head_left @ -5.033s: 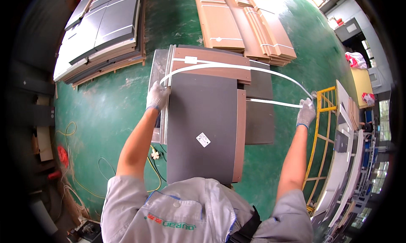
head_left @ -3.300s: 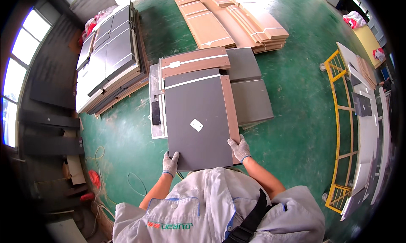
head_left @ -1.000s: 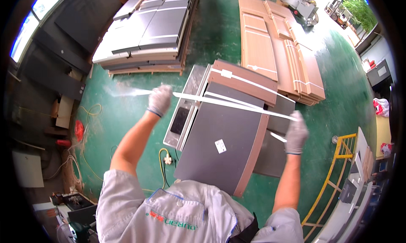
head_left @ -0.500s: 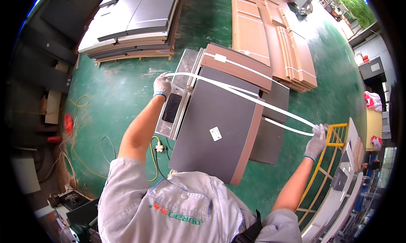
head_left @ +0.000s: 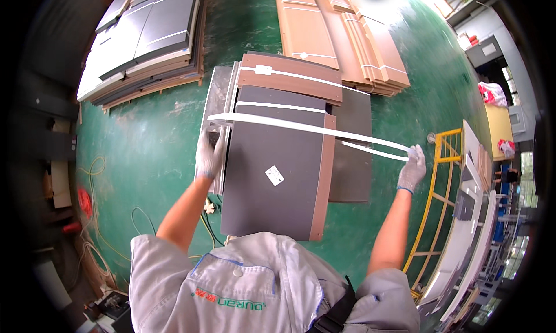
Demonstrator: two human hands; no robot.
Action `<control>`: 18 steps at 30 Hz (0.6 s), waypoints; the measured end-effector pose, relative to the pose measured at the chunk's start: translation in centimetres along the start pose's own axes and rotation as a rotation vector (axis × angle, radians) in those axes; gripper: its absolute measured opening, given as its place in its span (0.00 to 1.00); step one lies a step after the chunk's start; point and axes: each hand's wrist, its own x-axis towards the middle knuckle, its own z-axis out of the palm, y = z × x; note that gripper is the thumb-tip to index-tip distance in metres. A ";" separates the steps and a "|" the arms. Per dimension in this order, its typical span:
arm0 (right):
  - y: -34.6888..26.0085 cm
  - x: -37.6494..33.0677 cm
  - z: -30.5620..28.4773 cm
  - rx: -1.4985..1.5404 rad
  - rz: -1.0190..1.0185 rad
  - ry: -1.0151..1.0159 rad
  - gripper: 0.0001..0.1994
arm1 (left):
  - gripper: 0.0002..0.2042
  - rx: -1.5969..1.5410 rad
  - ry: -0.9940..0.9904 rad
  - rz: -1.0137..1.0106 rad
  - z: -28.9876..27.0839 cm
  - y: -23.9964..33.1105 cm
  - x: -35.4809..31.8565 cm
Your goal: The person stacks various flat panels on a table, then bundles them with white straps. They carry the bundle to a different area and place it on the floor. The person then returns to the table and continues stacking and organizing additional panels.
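Note:
A stack of flat panels lies in front of me, with a dark grey panel (head_left: 272,153) on top and a brown strip along its right edge. A long white strap (head_left: 301,128) crosses above it in a loop. My right hand (head_left: 412,172), in a pale knit glove, is closed on the strap's right end, out past the stack. My left hand (head_left: 209,156), gloved too, has its fingers apart just below the strap's left end. It is beside a metal machine (head_left: 215,95) along the stack's left side, and partly covers a dark patch on it.
Behind the stack lies a strapped brown panel bundle (head_left: 295,77). Larger piles stand beyond: dark panels (head_left: 156,34) at far left, brown boards (head_left: 310,34) at far right. A yellow frame trolley (head_left: 431,211) stands to my right. Cables (head_left: 92,217) lie on the green floor at left.
My left hand has let go of the strap and come down beside the machine. My right hand still grips the strap's right end. The view has shifted, moving the whole scene leftward.

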 end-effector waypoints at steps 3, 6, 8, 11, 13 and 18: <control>-1.2 -2.2 2.7 -0.016 0.236 0.015 0.29 | 0.34 -0.077 -0.162 -0.269 -2.4 -3.3 -12.8; -10.0 -10.2 5.6 -0.281 0.401 -0.551 0.30 | 0.30 -0.146 -0.312 -0.429 -3.6 -4.8 -23.0; -6.9 -18.3 6.4 -0.381 0.291 -0.893 0.31 | 0.25 -0.411 -0.387 -0.511 -3.2 -4.5 -23.3; -2.6 -26.7 8.4 -0.188 0.232 -0.698 0.28 | 0.22 -0.558 -0.412 -0.594 -2.7 -3.5 -22.9; -3.8 -26.8 8.8 -0.131 0.342 -0.691 0.27 | 0.20 -0.572 -0.403 -0.646 -3.3 -3.6 -23.2; -3.9 -26.1 8.8 -0.146 0.331 -0.740 0.28 | 0.20 -0.554 -0.411 -0.730 -2.9 -4.0 -23.5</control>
